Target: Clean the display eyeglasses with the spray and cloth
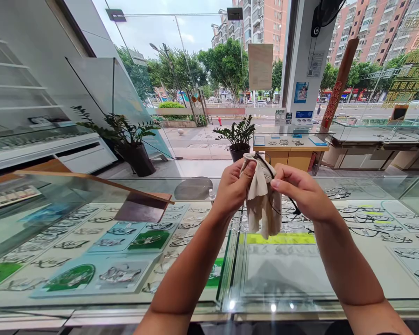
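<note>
Cloth (257, 188) hangs bunched between my two hands, above the glass counter (282, 274), with slim dark glasses (295, 209), as I judge them, caught up in its folds. My left hand (235, 184) is closed, thumb pressing the upper part of the cloth against the curled fingers behind. My right hand (298, 188) has thumb and forefinger brought together at the dark rim, the remaining fingers loosely bent; whether that pinch takes in cloth too, I cannot tell — the folds cover too much.

To do this well, I would want a light grip, cloth between skin and lens, and the rim supported close to where the thumb presses. I would avoid twisting, since so thin a frame looks easy to bend, and mind the dark arm sticking out below the right hand, where loose cloth could snag.

Around me, rows of frames (366, 217) appear to lie under the glass, out of harm's way. A small bottle (212, 194) shows just beside the left forearm — the likeliest thing to catch in a wide swing. Farther left, a brown panel (144, 207) slants over the display. Beyond, a potted plant (239, 135) stands well apart.
</note>
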